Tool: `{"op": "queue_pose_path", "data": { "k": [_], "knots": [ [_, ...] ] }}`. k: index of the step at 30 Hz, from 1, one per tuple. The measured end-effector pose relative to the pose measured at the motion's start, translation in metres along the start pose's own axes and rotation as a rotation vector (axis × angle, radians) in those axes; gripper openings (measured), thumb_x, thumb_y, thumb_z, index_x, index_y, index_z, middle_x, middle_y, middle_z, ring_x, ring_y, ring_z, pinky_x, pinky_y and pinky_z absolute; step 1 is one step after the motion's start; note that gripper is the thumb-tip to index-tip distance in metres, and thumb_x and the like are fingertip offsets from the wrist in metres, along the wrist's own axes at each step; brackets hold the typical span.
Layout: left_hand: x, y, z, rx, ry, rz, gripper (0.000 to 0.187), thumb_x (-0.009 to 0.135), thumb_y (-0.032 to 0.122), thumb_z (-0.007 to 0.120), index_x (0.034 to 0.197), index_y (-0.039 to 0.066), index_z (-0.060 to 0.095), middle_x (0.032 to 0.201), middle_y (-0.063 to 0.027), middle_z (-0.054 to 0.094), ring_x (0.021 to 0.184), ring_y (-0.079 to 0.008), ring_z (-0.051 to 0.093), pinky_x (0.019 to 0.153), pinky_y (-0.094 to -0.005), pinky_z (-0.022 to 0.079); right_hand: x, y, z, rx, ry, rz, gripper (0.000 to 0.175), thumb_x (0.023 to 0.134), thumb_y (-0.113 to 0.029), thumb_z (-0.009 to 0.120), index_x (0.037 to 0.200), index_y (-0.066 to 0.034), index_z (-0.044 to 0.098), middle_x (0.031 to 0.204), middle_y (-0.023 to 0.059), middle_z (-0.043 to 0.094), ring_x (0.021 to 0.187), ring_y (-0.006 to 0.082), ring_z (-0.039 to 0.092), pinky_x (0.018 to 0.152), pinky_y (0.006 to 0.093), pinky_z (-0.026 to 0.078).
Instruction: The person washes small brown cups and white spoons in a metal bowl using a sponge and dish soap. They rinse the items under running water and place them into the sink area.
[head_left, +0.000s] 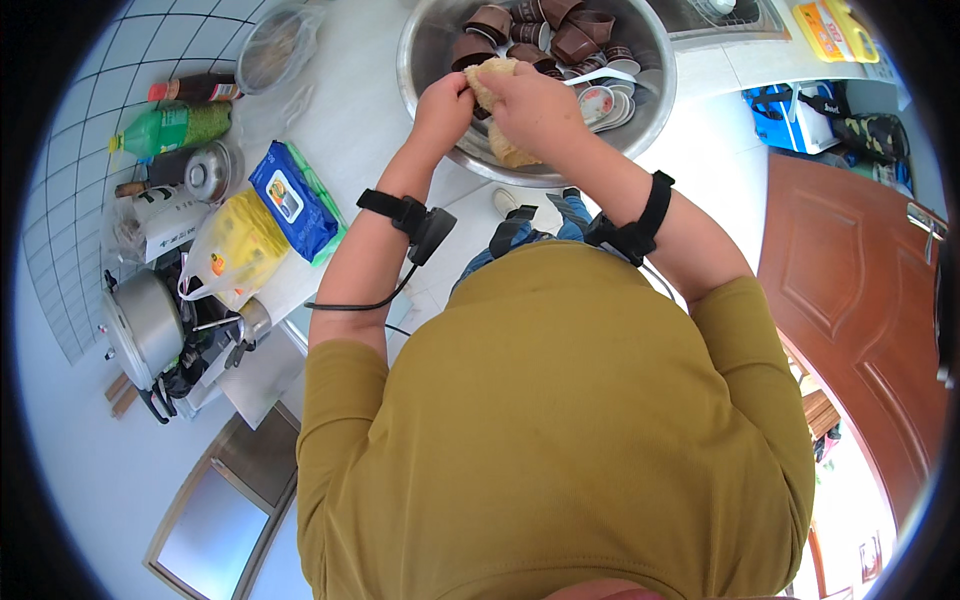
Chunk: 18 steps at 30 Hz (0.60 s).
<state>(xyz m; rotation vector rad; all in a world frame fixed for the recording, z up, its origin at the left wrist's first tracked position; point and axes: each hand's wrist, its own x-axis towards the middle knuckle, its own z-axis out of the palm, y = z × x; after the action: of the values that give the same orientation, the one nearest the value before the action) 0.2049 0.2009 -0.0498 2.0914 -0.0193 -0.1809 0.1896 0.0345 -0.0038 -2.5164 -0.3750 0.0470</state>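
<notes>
A large stainless steel basin (411, 56) lies in front of me, holding several brown cups (576, 45) tipped at various angles. Small spoons (611, 112) with pale oval bowls are piled at its right side, near a white handle (609, 73). Over the basin, my right hand (541, 109) grips a beige loofah sponge (491, 79), whose lower part hangs beneath the palm. My left hand (442, 112) is closed at the sponge's left edge, its thumb against it. Something dark brown shows between the hands; whether a finger holds it is hidden.
Along the left counter stand a green bottle (172, 129), a dark bottle with a red cap (196, 88), a blue wipes pack (291, 201), a yellow bag (244, 236) and a pressure cooker (142, 326). A yellow jug (834, 31) stands right. A brown door (847, 300) is at right.
</notes>
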Motion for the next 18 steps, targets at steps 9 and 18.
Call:
{"op": "queue_pose_path", "data": {
  "k": [9, 18],
  "knots": [
    [0.000, 0.015, -0.006, -0.594, -0.046, -0.261, 0.019, 0.094, 0.015, 0.055, 0.108, 0.003, 0.060, 0.099, -0.0015, 0.063, 0.091, -0.0103, 0.059, 0.081, -0.0267, 0.050, 0.006, 0.016, -0.013, -0.092, -0.033, 0.027, 0.040, 0.081, -0.019, 0.053, 0.120, -0.0257, 0.061, 0.099, 0.0118, 0.059, 0.081, 0.0316, 0.063, 0.072, 0.0414, 0.051],
    [0.001, 0.000, 0.008, -0.592, 0.175, -0.382, 0.017, 0.093, 0.013, 0.055, 0.102, -0.001, 0.060, 0.096, -0.0065, 0.063, 0.084, -0.0139, 0.061, 0.074, -0.0295, 0.055, -0.010, -0.004, -0.013, -0.100, -0.088, -0.045, 0.040, 0.081, -0.017, 0.055, 0.120, -0.0269, 0.062, 0.098, 0.0103, 0.057, 0.080, 0.0307, 0.063, 0.070, 0.0392, 0.052]
  ]
}}
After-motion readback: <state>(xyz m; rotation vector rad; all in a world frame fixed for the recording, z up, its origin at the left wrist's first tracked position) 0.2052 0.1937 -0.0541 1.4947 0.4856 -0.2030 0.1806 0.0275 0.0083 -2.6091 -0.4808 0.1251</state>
